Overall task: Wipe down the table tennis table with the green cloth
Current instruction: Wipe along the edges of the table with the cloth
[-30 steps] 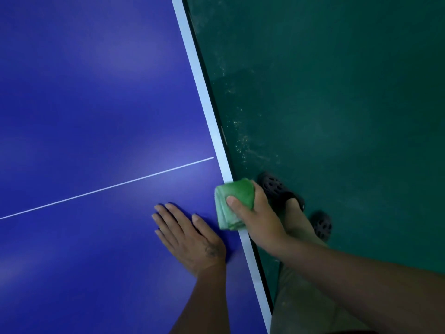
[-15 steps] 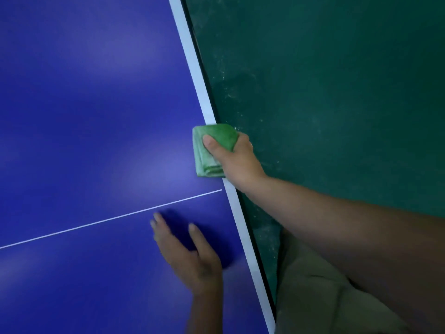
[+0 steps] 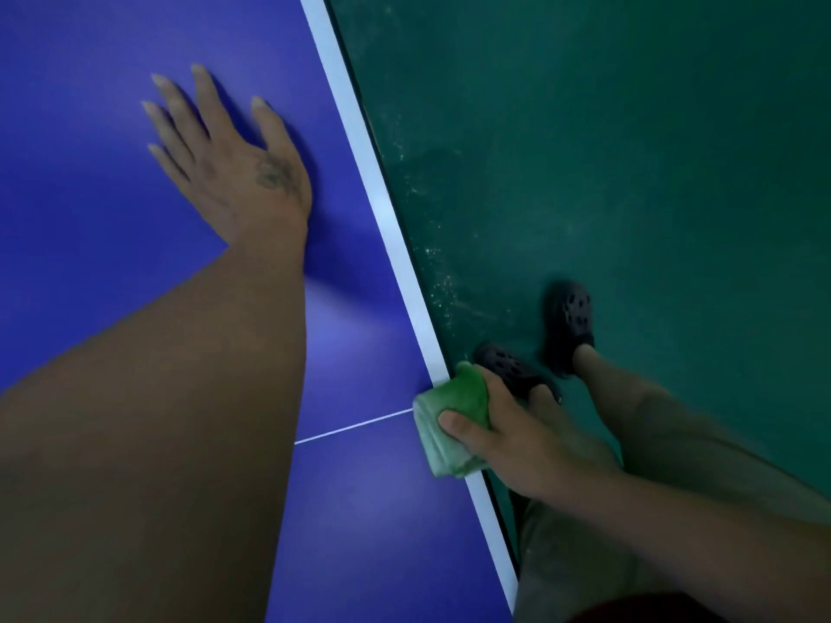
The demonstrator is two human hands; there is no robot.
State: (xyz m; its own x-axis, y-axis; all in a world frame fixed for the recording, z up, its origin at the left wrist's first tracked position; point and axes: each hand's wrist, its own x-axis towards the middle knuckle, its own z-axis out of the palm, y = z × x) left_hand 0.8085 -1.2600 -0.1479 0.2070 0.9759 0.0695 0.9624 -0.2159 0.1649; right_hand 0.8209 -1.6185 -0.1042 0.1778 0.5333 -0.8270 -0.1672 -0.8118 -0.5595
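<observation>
The blue table tennis table [image 3: 112, 272] fills the left half of the view, with a white edge stripe running diagonally. My right hand [image 3: 517, 438] grips the folded green cloth [image 3: 445, 420] and presses it on the white edge, right where the thin white centre line meets it. My left hand [image 3: 225, 155] lies flat on the blue surface farther up, fingers spread, holding nothing. My left forearm crosses the lower left of the view and hides most of the centre line.
Dark green floor [image 3: 629, 150] lies to the right of the table, with pale dust specks close to the edge. My two feet in dark perforated clogs [image 3: 569, 326] stand beside the table edge, just beyond the cloth.
My right hand slid the cloth back along the white edge toward me, down to the centre line. My left hand moved forward, away from me, across the blue surface.
</observation>
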